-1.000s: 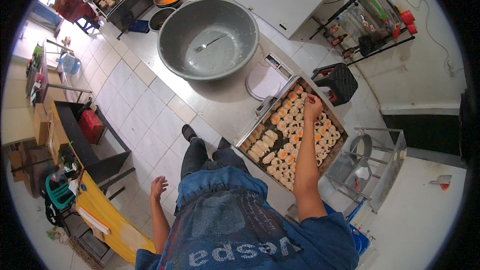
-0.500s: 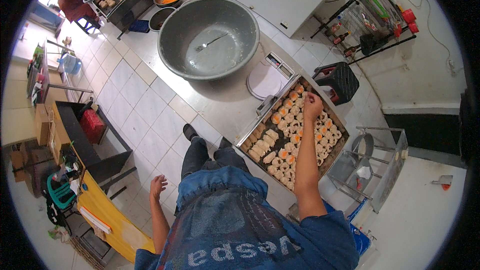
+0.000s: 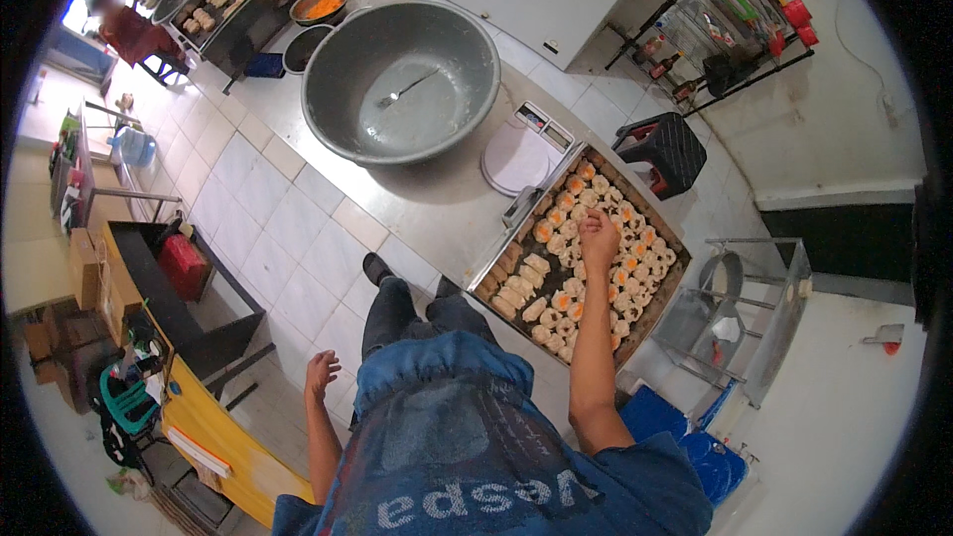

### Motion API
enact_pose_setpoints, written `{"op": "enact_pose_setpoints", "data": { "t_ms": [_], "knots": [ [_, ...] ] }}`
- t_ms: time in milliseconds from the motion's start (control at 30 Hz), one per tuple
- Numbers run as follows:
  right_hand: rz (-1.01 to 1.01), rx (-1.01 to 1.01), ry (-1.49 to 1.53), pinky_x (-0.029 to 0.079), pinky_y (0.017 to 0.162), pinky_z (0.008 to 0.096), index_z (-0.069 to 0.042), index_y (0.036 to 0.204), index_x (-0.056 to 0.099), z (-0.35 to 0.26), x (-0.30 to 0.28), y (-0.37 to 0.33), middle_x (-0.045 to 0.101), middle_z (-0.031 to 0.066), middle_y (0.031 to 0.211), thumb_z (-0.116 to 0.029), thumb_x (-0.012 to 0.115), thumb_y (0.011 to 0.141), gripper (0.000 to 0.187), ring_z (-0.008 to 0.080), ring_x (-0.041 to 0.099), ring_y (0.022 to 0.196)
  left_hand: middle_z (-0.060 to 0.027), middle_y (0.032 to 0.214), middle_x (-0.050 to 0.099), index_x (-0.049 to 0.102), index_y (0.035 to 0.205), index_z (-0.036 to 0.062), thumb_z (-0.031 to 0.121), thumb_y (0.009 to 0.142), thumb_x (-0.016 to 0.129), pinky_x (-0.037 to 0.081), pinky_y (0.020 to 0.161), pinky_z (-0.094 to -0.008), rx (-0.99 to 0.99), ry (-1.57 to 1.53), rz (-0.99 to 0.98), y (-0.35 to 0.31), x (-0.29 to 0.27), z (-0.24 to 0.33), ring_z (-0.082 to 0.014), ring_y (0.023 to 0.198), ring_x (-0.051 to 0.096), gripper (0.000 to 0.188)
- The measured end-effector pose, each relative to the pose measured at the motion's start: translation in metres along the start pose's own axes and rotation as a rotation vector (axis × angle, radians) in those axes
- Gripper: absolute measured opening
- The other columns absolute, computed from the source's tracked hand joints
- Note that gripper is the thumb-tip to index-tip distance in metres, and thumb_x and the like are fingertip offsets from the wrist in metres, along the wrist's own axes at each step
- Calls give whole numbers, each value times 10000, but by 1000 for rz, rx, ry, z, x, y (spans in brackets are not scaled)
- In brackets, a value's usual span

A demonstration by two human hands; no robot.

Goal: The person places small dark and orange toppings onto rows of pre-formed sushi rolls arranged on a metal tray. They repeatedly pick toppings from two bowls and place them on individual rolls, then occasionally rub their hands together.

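Observation:
My right hand is over a square metal tray on the right, its fingertips pinched together just above the dumplings. Anything between those fingers is too small to make out. Rows of pale open-topped dumplings fill most of the tray, and many carry an orange topping. Pale elongated rolls lie in the tray's near left corner. Down at my left side hangs my left hand, open and holding nothing, its fingers slightly bent and apart.
A metal table bears a big grey basin with a fork inside, a kitchen scale and a bowl of orange shreds. Another dumpling tray stands far left, near a seated person. A wire rack stands right.
My right hand has moved left and a little nearer over the dumplings, still pinched. More toppings show on the right side. My left hand hangs much as before; the whole view has shifted slightly.

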State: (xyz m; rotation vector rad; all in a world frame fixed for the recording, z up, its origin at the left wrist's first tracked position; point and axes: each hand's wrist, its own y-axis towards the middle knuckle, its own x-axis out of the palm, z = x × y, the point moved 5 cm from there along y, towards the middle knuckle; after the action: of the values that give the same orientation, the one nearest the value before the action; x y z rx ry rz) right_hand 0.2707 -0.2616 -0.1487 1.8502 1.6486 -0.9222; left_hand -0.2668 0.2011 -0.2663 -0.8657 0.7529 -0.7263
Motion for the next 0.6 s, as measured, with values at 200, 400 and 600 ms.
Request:
{"op": "enact_pose_setpoints", "data": {
  "t_ms": [200,400,600],
  "knots": [
    [-118,9,-115,551,708,368,-66,1176,654,-2,5,-9,706,109,947,-114,564,905,290,235,669,806,-106,1092,649,546,1256,36,406,895,597,492,774,-380,43,41,34,-12,-12,24,-234,938,650,519],
    [-142,58,-92,547,772,351,-30,1140,641,-8,-18,-7,703,129,972,-80,497,924,264,233,685,894,-116,1112,648,543,1263,38,406,896,598,496,778,-387,-6,61,24,-18,-18,7,-237,942,653,522],
    [-256,-66,-68,543,783,400,-74,1228,597,-13,-7,-28,694,88,1056,-87,519,924,314,245,669,935,-132,1115,645,536,1268,29,410,891,600,499,780,-394,-19,77,-31,-14,-15,-10,-251,940,655,540]
  ]
}}
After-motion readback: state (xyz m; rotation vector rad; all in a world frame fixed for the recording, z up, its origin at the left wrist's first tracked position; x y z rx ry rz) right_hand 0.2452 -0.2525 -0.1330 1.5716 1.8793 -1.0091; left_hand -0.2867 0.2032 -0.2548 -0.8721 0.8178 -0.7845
